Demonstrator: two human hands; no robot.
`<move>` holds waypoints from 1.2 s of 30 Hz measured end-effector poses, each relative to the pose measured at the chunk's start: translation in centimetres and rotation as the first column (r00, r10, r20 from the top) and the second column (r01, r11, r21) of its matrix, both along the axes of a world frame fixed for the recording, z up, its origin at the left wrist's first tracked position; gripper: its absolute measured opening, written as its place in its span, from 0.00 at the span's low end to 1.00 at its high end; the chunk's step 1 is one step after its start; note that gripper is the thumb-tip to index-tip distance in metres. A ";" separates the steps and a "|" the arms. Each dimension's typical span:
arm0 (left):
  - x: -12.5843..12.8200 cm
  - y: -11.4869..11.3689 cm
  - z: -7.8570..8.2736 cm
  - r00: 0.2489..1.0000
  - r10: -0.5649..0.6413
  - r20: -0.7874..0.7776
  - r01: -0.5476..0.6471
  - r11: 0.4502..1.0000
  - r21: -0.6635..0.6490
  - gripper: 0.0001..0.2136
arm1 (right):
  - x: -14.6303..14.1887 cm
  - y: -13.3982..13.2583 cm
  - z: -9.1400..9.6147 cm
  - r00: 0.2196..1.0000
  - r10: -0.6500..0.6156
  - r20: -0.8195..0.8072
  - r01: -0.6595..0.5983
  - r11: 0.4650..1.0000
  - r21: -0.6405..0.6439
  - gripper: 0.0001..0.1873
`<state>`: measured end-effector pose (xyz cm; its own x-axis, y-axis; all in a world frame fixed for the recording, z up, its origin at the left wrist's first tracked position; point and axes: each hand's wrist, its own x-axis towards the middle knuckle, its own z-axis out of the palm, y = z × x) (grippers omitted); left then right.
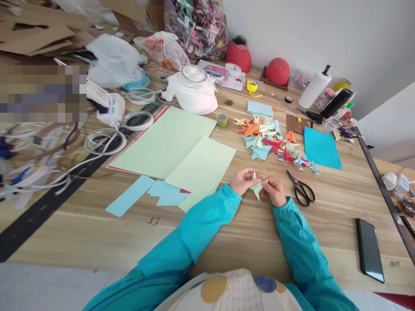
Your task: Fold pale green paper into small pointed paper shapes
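Both of my hands meet over the wooden table (97, 229), pinching a small pale green folded paper shape (257, 186). My left hand (242, 180) grips its left side with closed fingers. My right hand (275, 191) holds its right side, fingers curled. Both arms wear teal sleeves. Black scissors (302, 190) lie just right of my right hand. A pile of several folded paper figures (270, 140) in orange, red, blue and green lies beyond my hands.
Large pale green sheets (175, 147) and blue paper scraps (145, 194) lie to the left. A teal sheet (320, 149) and a black phone (369, 249) lie to the right. Tape rolls (105, 140), a white kettle-like pot (194, 90), bags and clutter fill the back.
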<state>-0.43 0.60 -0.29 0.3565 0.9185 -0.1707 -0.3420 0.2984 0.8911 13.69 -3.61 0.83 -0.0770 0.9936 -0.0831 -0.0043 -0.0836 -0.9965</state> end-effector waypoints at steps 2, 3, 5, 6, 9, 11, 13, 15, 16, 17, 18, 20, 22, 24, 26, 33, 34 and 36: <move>0.0 0.0 0.0 1.000 0.013 -0.003 -0.013 1.000 -0.001 0.20 | -0.1 0.0 0.1 1.000 0.008 0.002 -0.008 1.000 0.004 0.18; 0.0 0.0 0.0 1.000 0.028 -0.003 -0.028 1.000 -0.006 0.20 | -0.1 -0.1 0.1 1.000 0.016 0.007 -0.017 1.000 0.008 0.18; 0.0 0.0 -0.1 0.998 0.057 0.004 -0.057 0.998 -0.019 0.20 | -0.1 -0.1 0.1 0.999 0.032 0.019 -0.032 0.999 0.015 0.17; 0.0 0.1 -0.2 0.998 0.063 0.010 -0.063 0.998 -0.022 0.20 | -0.1 -0.1 0.1 0.999 0.036 0.023 -0.036 0.999 0.017 0.17; -0.1 0.1 -0.2 0.999 0.028 0.041 -0.027 0.999 -0.019 0.21 | 0.0 0.0 -0.1 0.999 0.027 0.031 -0.027 0.999 0.020 0.18; -0.1 0.1 -0.1 0.998 0.001 0.055 0.000 1.000 -0.011 0.23 | 0.1 0.0 -0.3 0.999 0.003 0.042 -0.005 0.999 0.031 0.18; 0.0 0.1 0.0 0.998 -0.001 0.056 0.001 1.000 -0.001 0.25 | 0.3 0.1 -0.4 0.998 -0.032 0.047 0.030 0.998 0.050 0.18; 0.0 0.1 0.0 0.999 0.001 0.040 -0.001 1.000 0.014 0.27 | 0.3 0.2 -0.5 0.997 -0.067 0.043 0.064 0.996 0.065 0.18; 0.1 0.0 0.0 1.000 -0.007 0.028 0.006 1.000 0.021 0.28 | 0.4 0.3 -0.5 0.996 -0.081 0.041 0.078 0.995 0.068 0.18; 0.1 0.0 0.0 1.000 -0.013 0.012 0.013 1.000 0.026 0.30 | 0.3 0.3 -0.4 0.995 -0.091 0.041 0.088 0.994 0.070 0.18; 0.2 -0.1 0.1 1.000 -0.014 -0.009 0.014 0.999 0.031 0.30 | 0.3 0.3 -0.4 0.995 -0.096 0.041 0.093 0.993 0.070 0.18; 0.4 -0.3 0.1 0.998 -0.002 -0.060 0.005 0.999 0.046 0.32 | 0.2 0.4 -0.2 0.995 -0.087 0.037 0.085 0.994 0.067 0.19; 0.5 -0.5 0.0 0.994 0.011 -0.105 -0.004 0.998 0.066 0.32 | 0.1 0.3 -0.1 0.997 -0.070 0.021 0.068 0.996 0.065 0.19; 0.6 -0.5 -0.1 0.992 0.013 -0.122 -0.003 0.997 0.075 0.32 | 0.1 0.3 0.0 0.998 -0.061 0.002 0.060 0.996 0.070 0.18; 0.6 -0.4 -0.2 0.994 0.008 -0.111 0.000 0.998 0.070 0.32 | 0.1 0.2 -0.1 0.998 -0.060 -0.008 0.060 0.995 0.083 0.18; 0.2 0.0 -0.6 0.994 -0.013 -0.109 0.024 0.995 0.099 0.32 | 0.2 0.2 -0.6 0.999 -0.050 -0.004 0.050 0.993 0.105 0.17; 0.1 0.0 -0.6 0.994 -0.018 -0.107 0.029 0.994 0.102 0.32 | 0.2 0.2 -0.6 0.998 -0.055 0.005 0.054 0.993 0.105 0.17; 0.1 -0.1 -0.6 0.995 -0.014 -0.100 0.025 0.994 0.104 0.32 | 0.2 0.3 -0.5 0.998 -0.057 0.024 0.054 0.992 0.109 0.17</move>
